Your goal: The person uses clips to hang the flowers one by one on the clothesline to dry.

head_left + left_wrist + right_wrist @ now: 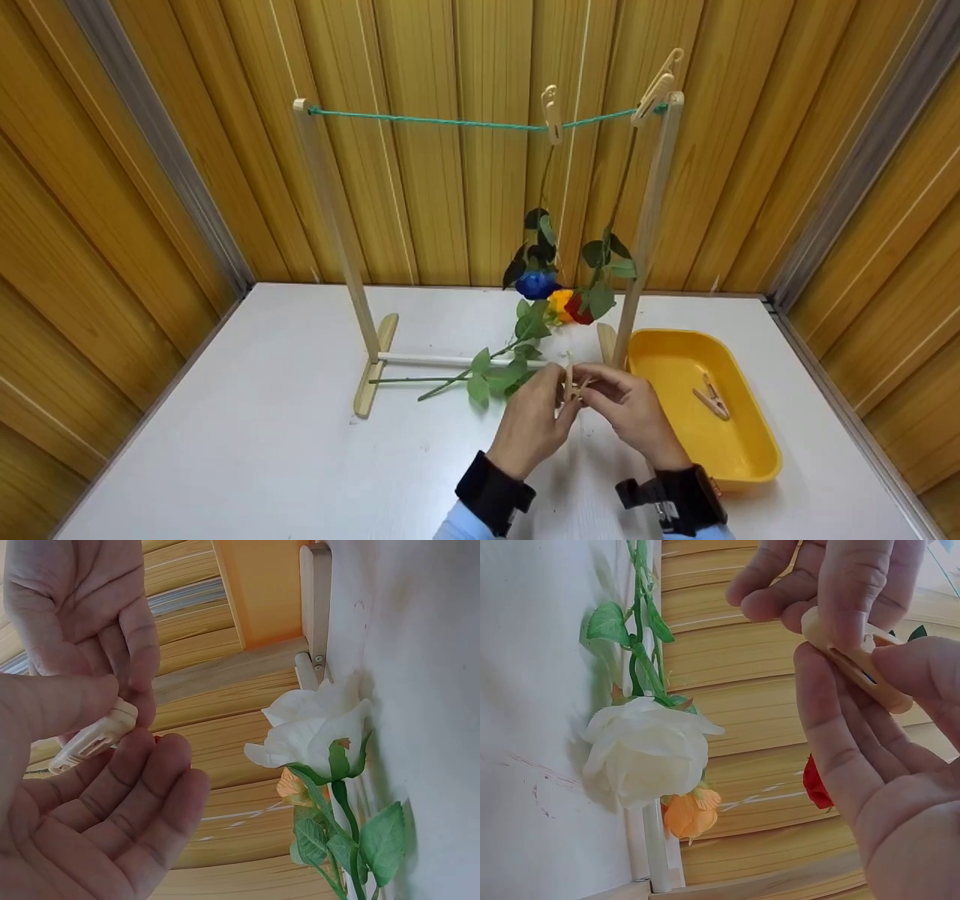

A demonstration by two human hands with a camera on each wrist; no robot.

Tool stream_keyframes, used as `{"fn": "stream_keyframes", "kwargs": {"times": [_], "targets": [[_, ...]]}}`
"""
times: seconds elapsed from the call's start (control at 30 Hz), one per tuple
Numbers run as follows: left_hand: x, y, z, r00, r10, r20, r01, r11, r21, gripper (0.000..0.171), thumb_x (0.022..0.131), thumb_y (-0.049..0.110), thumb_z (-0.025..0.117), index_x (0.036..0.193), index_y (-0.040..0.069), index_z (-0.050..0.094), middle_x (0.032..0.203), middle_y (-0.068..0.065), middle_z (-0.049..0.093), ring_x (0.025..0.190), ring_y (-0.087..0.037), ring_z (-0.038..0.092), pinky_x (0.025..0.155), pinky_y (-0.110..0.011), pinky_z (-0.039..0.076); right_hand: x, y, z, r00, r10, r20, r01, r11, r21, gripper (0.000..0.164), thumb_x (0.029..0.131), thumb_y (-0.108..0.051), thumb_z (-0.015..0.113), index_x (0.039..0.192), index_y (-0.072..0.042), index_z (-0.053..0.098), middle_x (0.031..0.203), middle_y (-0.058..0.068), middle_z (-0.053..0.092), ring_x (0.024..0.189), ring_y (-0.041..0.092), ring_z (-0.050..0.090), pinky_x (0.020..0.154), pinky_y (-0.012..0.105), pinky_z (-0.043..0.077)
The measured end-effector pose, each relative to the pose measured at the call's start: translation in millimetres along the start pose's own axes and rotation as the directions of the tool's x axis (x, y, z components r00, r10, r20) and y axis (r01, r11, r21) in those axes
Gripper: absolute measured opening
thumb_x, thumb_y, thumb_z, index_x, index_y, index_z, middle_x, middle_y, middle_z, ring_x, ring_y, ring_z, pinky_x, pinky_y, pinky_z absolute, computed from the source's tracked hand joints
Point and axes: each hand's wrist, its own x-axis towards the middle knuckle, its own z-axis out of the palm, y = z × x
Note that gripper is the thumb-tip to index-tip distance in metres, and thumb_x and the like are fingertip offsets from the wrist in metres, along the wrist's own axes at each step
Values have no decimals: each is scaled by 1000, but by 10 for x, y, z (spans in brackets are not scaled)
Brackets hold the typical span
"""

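In front of the rack, my left hand (pixel 529 424) and right hand (pixel 634 416) meet at a beige clothespin (pixel 569 381). Left thumb and fingers pinch it in the left wrist view, where the clothespin (pixel 97 736) lies tilted. The right thumb and fingers grip the same clothespin (pixel 859 671) in the right wrist view. A white rose (pixel 649 754) lies on the table close by; its bloom is hidden behind the hands in the head view. Beyond it lies an orange-yellow rose (pixel 560 304), its leafy stem pointing left.
A green line (pixel 427 119) spans the wooden rack (pixel 330 217). Clothespins hold a blue rose (pixel 538 285) and a red rose (pixel 579 309) upside down from it. At right stands a yellow tray (pixel 667 442) with a clothespin (pixel 711 399) inside. Wood-patterned walls enclose the white table (pixel 262 450).
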Motion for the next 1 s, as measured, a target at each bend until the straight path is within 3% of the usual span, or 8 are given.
{"fn": "stream_keyframes", "kwargs": {"times": [0.23,0.4,0.63,0.87,1.0], "targets": [[-17,20,23,999,18,-32,-17,999,34,25,83,11,72,93,12,49,75,1,53,63,-5,44,55,-13,33,4,-56,44,999,30,-37,-32,998,-47,47,83,0,73,126,6,57,100,19,70,82,15,69,75,21,55],[-31,40,34,999,21,-40,-19,999,50,26,83,13,73,92,13,49,78,5,49,65,-5,45,55,-13,34,2,-67,67,996,61,-67,-67,994,-86,41,81,1,74,119,8,60,94,17,71,80,12,69,74,20,55],[-19,13,16,999,23,-29,-21,997,78,26,81,13,77,95,12,55,83,2,58,71,-8,54,60,-15,41,4,-66,28,991,78,-112,-89,991,-102,36,80,0,76,114,1,66,91,12,72,80,12,67,72,20,55],[-14,-171,-117,994,-26,-102,41,989,144,19,78,2,72,89,12,59,84,1,57,71,-15,59,59,-26,48,4,-41,-22,990,64,-122,-83,983,-161,35,81,-6,77,115,-4,66,90,6,72,79,12,67,72,19,54],[-39,-349,-214,990,-57,-130,79,982,172,20,78,-1,72,88,10,60,81,-1,56,70,-17,59,57,-29,48,-2,-42,-73,989,74,-129,-94,983,-155,36,82,-5,76,116,-4,65,93,10,72,81,13,67,74,19,54]]}}
